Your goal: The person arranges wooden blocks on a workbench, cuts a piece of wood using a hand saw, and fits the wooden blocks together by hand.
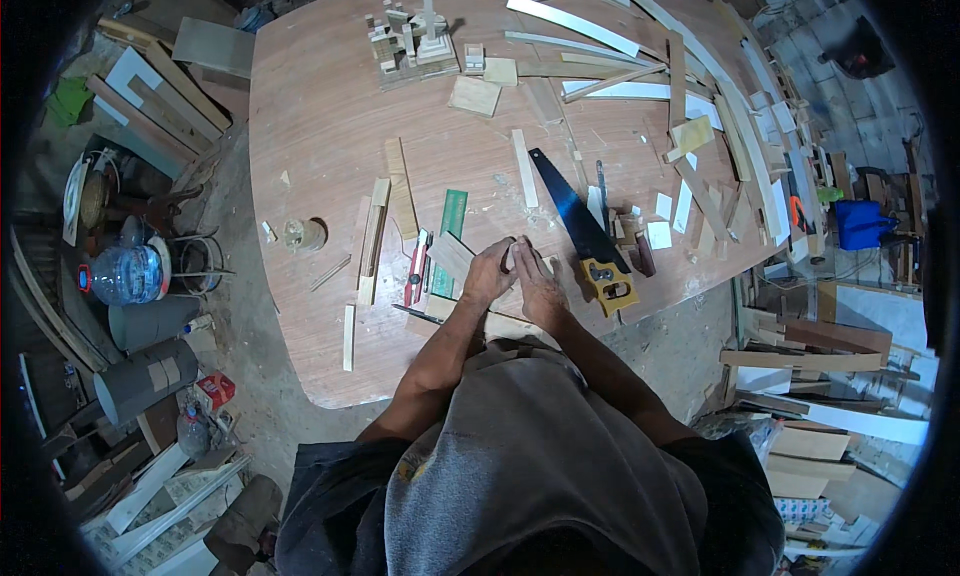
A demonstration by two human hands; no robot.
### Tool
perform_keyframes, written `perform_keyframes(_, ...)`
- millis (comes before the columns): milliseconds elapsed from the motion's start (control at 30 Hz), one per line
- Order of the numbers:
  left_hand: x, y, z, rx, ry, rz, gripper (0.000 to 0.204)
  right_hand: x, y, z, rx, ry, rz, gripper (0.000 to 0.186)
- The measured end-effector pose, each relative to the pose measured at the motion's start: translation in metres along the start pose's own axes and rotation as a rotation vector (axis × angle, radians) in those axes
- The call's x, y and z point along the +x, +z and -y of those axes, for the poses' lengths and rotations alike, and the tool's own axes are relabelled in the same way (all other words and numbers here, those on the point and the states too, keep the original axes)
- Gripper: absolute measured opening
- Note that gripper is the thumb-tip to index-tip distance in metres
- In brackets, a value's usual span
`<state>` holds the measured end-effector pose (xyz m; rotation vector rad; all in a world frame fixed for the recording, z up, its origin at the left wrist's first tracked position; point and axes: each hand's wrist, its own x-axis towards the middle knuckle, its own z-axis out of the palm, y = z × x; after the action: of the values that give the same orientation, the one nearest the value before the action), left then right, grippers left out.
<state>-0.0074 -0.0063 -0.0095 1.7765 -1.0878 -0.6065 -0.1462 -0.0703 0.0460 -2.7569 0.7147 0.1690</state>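
A bluish bottle (128,275) sits left of the table (320,106)

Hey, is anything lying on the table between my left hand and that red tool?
Yes. Between your left hand and the red tool lie a flat wooden piece, right beside the hand, and a green strip, closer to the tool.

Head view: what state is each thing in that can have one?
Left hand, fingers bent, grip unclear
Right hand, against the left, grip unclear
Handsaw, lying down, unheld
Red cutter, lying down, blade unclear
Green ruler, lying flat
Wooden model, standing upright
Jar, on the table, contents unclear
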Motion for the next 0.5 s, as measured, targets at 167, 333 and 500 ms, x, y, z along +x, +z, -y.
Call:
perform_keyframes(167,-0.004,0.000,0.001,-0.004,0.023,-0.020,0.052,-0.002,-0.002,-0.004,-0.001,-0.036,0.022,0.081)
perform_keyframes(333,-0.001,-0.028,-0.019,-0.165,-0.228,-0.145,0.051,-0.014,0.017,-0.033,0.333,0.078,-0.406,0.078)
perform_keyframes(500,-0.021,-0.098,-0.009,-0.039,-0.277,-0.217,0.043,-0.031,0.024,-0.022,0.165,0.095,-0.133,0.053)
